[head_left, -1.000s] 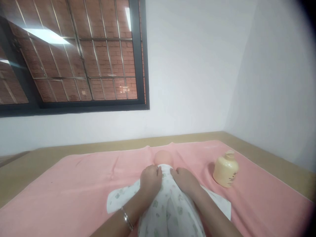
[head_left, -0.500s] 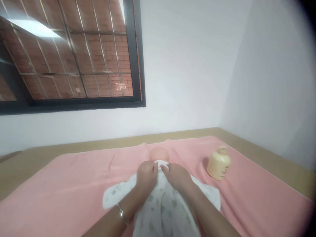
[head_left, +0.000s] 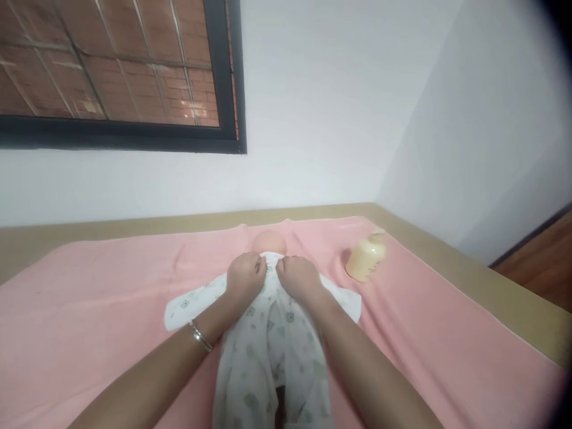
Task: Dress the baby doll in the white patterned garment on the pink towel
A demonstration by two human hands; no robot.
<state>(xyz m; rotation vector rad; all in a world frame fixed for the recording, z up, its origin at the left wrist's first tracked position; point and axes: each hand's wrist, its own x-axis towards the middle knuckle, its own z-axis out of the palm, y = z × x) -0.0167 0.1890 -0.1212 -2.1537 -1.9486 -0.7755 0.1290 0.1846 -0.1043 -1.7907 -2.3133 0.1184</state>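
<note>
A baby doll lies on a pink towel (head_left: 89, 298), its bare head (head_left: 269, 242) pointing away from me. It wears a white printed garment (head_left: 272, 345) with sleeves spread to both sides. My left hand (head_left: 243, 277) and my right hand (head_left: 298, 276) rest side by side at the garment's collar, just below the head. Both hands have their fingers curled and pinch the cloth at the neck opening. A metal bracelet (head_left: 199, 335) sits on my left wrist.
A cream-yellow bottle (head_left: 365, 257) stands on the towel to the right of the doll. The towel covers a tan surface (head_left: 469, 274) set against white walls. A dark-framed window (head_left: 116, 77) is at upper left. Wooden floor (head_left: 536, 262) shows at right.
The view has tilted down and shifted right, so more of the garment and my arms shows. My hands have drawn closer together at the collar.
</note>
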